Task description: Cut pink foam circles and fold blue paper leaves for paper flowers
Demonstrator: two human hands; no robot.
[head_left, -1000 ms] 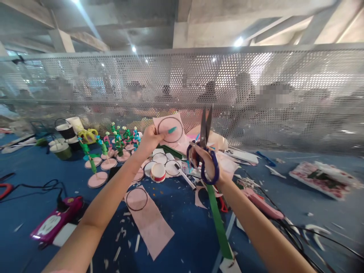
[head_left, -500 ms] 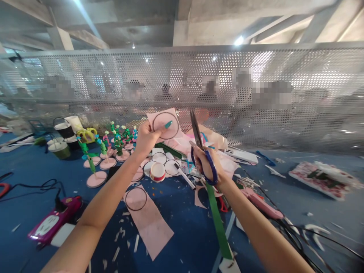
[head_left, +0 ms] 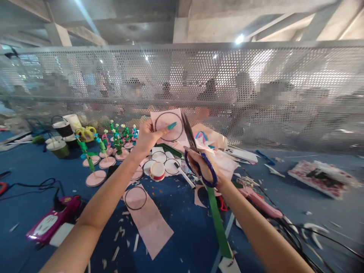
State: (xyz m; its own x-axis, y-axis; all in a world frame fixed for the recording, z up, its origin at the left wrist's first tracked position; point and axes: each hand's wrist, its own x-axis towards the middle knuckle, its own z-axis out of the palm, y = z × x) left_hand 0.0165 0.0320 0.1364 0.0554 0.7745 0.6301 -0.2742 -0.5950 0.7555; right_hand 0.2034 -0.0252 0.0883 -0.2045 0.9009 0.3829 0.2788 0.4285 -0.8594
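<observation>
My left hand [head_left: 150, 137] pinches a piece of pink paper [head_left: 176, 133] by its left side, thumb on the front. A dark circle is drawn on it. My right hand [head_left: 205, 163] grips scissors [head_left: 190, 132] with blue handles; their blades point up, close to the paper's right edge, and look nearly closed. Below, on the blue table, lies a longer pink strip [head_left: 155, 227] with another circle drawn at its top. White circles [head_left: 172, 167], a roll of tape [head_left: 157, 171] and a marker [head_left: 186, 177] lie between my forearms.
Small green flower figures on round pink bases [head_left: 96, 177] stand at left, near cups [head_left: 58, 148]. A purple device [head_left: 54, 220] with a cord lies front left. A pink glue gun [head_left: 263, 203] and cables are at right. A perforated metal screen [head_left: 182, 87] stands behind.
The scissors in my right hand have moved left, up to the paper's edge. My left hand has shifted the pink paper slightly right, and it now faces me more squarely.
</observation>
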